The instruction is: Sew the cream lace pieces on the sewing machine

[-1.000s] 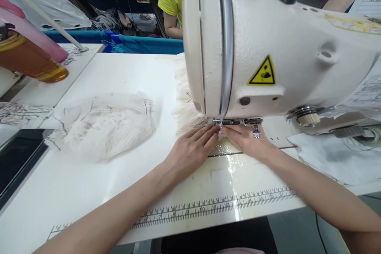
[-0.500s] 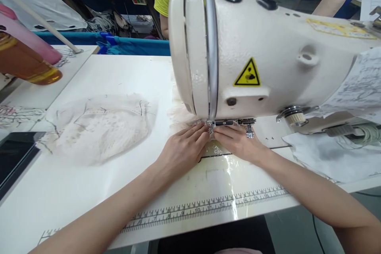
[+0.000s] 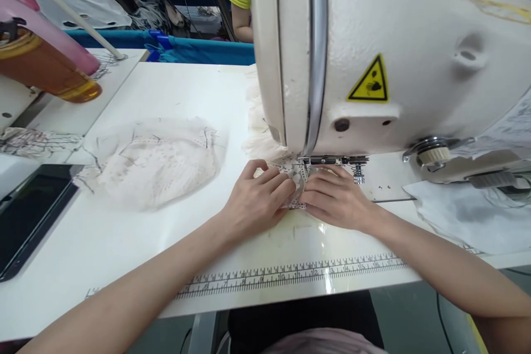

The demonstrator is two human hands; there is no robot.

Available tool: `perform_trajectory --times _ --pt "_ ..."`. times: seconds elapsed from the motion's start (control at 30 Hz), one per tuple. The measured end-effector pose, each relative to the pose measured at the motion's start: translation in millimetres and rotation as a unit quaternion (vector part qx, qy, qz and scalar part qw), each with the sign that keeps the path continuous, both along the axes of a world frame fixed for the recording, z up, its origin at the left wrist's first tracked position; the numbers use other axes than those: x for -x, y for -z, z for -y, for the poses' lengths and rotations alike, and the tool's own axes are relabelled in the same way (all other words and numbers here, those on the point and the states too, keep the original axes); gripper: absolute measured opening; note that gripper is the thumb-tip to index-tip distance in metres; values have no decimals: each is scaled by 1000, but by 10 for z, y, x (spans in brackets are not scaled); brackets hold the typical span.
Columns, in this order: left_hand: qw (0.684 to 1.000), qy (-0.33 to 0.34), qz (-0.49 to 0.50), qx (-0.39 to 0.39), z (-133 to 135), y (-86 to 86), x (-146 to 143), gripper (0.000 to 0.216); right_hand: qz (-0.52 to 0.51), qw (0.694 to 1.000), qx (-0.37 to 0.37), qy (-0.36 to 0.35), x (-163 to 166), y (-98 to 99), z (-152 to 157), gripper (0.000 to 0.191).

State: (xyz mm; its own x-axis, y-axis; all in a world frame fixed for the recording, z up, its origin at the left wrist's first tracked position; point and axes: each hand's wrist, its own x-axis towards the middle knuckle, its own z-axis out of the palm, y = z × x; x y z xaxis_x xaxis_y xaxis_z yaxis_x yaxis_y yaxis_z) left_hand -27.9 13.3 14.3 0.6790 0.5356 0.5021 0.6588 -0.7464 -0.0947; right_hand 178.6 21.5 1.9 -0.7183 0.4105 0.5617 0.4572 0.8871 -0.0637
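across the white table (image 3: 186, 94), left hand (image 3: 259, 193) and right hand (image 3: 338, 199) hold patterned fabric (image 3: 297, 178), each grip narrow.

There are two bottles (image 3: 50, 69), one phone (image 3: 35, 213) and one sewing machine (image 3: 415, 61) bearing one warning triangle (image 3: 370, 82).

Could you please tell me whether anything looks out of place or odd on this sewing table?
Mostly no; I see no obvious spill. Only the sheer, pale pinkish fabric piece left of the person's left hand looks untidy: stray dark threads show at its edges.
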Motion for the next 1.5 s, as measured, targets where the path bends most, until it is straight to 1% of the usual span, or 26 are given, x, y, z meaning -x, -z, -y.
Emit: perform_trajectory --times 0.1,0.17,0.2,0.3,0.33,0.4,0.5,0.63,0.8,0.93,1.07,1.2,1.33,1.4,1.5 --pt "1000 6 -6 -3 10 3 7 13 -17 999 -20 -30 10 -23 5 13" --pt "1000 24 -8 17 11 8 12 10 -20 999 -30 -40 0 -11 12 14" --pt "999 35 -10 35 8 15 16 14 -19 998 -34 -40 -8 2 16 14" --pt "994 54 -28 89 -14 57 34 39 -5 999 -37 -37 -35 60 27 13" --pt "993 53 -39 96 -23 74 43 45 2 999 -36 -37 -40 79 27 13" --pt "992 51 -57 96 -44 102 65 48 12 998 -33 -43 -37 107 23 13" --pt "993 54 -66 85 -76 110 101 47 2 998 -36 -58 3 110 8 13" --pt "992 67 -69 83 -118 73 132 44 -18 996 -44 -71 79 67 -4 11" --pt "993 74 -62 75 -152 41 135 43 -36 996 -53 -67 115 49 -8 12" --pt "993 63 -64 77 -151 35 127 45 -41 996 -55 -62 103 75 -14 13" --pt "992 44 -85 85 -129 40 112 47 -19 998 -41 -52 67 110 -14 14" --pt "993 32 -89 70 -91 50 73 46 0 1000 -11 -25 12 150 -6 18" --pt "994 14 -90 64 -51 44 21 46 -2 1000 19 -6 -24 163 3 20" --pt "994 9 -89 60 -36 34 -1 45 0 1000 22 2 -31 149 3 22" --pt "995 6 -85 51 -24 21 -27 44 12 1000 7 8 -37 112 -7 23"
